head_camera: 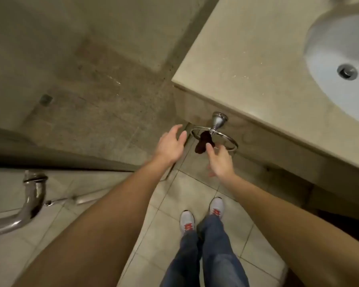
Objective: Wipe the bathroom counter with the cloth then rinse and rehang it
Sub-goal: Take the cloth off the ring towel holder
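Dark cloth hangs on the towel ring, both hands released beside it.

The cloth (203, 144) drapes over the chrome towel ring (226, 139) fixed to the counter's (247, 65) front face. At its nine o'clock the left hand (171, 145) spreads open; at five o'clock the right hand (220, 162) is open, fingertips just beside the cloth. The sink (327, 59) lies at two o'clock.

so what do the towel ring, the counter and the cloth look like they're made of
Towel ring: polished chrome-look metal, with bright mirror-like highlights on the hoop and mount.
Counter: beige, smooth stone or a stone-look composite, faintly mottled with a soft sheen; which one is unclear.
Cloth: dark brown soft fabric, matte, hanging bunched through the ring; the weave is too small to tell.
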